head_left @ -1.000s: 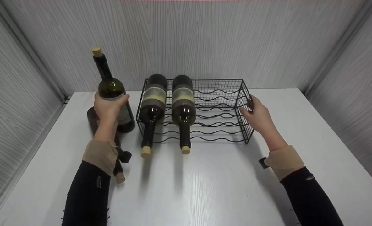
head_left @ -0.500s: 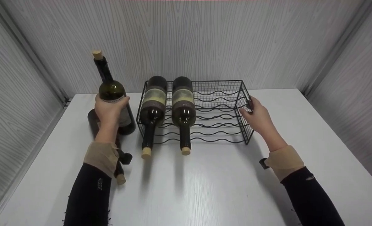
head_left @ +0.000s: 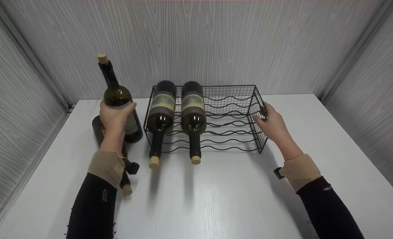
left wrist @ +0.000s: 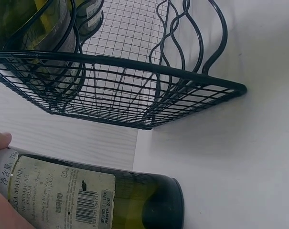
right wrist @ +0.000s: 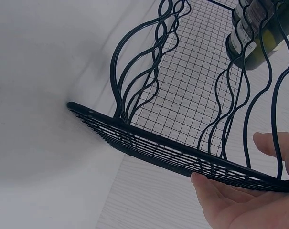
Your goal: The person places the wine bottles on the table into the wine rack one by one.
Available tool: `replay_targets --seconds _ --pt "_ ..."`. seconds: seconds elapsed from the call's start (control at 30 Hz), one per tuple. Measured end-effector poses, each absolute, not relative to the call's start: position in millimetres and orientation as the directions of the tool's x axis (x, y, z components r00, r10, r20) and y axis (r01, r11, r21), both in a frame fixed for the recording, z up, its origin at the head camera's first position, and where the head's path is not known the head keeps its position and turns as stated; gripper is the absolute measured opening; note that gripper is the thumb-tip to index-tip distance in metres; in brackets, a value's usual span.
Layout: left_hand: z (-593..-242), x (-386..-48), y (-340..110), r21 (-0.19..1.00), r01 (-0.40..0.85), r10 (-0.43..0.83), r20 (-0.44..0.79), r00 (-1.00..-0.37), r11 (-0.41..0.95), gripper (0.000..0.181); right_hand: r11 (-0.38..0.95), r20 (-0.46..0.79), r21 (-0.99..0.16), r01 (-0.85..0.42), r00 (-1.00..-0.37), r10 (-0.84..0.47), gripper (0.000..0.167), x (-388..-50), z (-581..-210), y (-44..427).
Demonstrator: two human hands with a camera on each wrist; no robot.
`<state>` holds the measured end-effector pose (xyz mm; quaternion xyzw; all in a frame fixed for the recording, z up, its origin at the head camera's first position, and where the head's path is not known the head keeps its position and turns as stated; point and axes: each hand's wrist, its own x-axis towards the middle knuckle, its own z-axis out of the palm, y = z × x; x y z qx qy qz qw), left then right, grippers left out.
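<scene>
My left hand (head_left: 113, 114) grips the body of a dark green wine bottle (head_left: 117, 94), left of the rack. This bottle is corked, neck up, leaning slightly left. Its printed back label (left wrist: 63, 195) faces the left wrist view. On the right, my right hand (head_left: 273, 124) holds the mesh end panel of a black wire wine rack (head_left: 229, 85), the thumb inside and fingers outside in the right wrist view. Two corked wine bottles lie side by side on the rack's upper wavy wires, one leftmost (head_left: 161, 119) and one beside it (head_left: 193, 119), necks toward me.
Another corked bottle (head_left: 98, 127) lies on the white table (head_left: 229, 199) at the left, partly hidden under my left forearm. Wood-grain panels (head_left: 196, 39) stand behind the rack and on both sides. The rack's right-hand wavy slots bear no bottles.
</scene>
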<state>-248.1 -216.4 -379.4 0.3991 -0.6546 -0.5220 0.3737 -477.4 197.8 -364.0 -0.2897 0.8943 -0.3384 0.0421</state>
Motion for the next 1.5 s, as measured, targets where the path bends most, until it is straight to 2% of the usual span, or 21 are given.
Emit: replay_targets --seconds 0.63,0.9,1.5 --pt "-381.5 -246.3 -212.4 0.992 -0.073 -0.919 0.064 -0.388 0.1 0.09 0.603 0.114 -0.633 -0.486 -0.828 -0.549 0.071 -476.3 -367.9 199.2" --pt "-380.5 -242.2 -206.7 0.99 -0.067 -0.912 0.083 -0.402 0.12 0.091 0.609 0.094 -0.634 -0.476 -0.829 -0.551 0.072 -475.2 -366.3 198.8" --pt "-340.8 -241.2 -185.1 0.929 -0.026 -0.87 0.335 -0.362 0.369 0.075 0.598 0.096 -0.645 -0.476 -0.827 -0.554 0.071 -478.1 -364.0 199.2"
